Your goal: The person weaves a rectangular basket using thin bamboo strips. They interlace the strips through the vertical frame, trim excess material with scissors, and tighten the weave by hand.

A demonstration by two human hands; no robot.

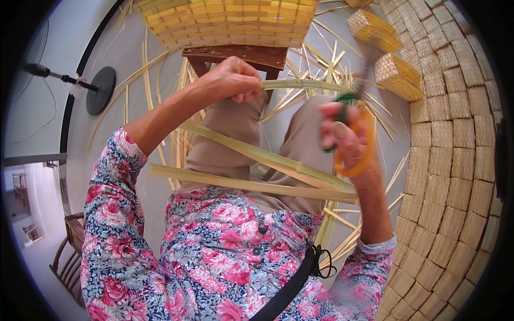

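My left hand (240, 79) is closed on one end of pale green split strips (300, 84), held level above my knees. My right hand (345, 131) grips scissors with orange and green handles (357, 166); their dark blades are motion-blurred and point up near the strips' far end, and whether they touch cannot be told. Longer yellow-green strips (241, 143) lie slanting across my trousered legs.
A woven yellow basket (225, 21) sits on a red-brown wooden stool (235, 53). Smaller baskets (396, 75) and stacked woven blocks (444, 166) line the right side. Cut strips (147, 69) litter the floor. A stand's round base (100, 90) and a wooden chair (68, 257) are left.
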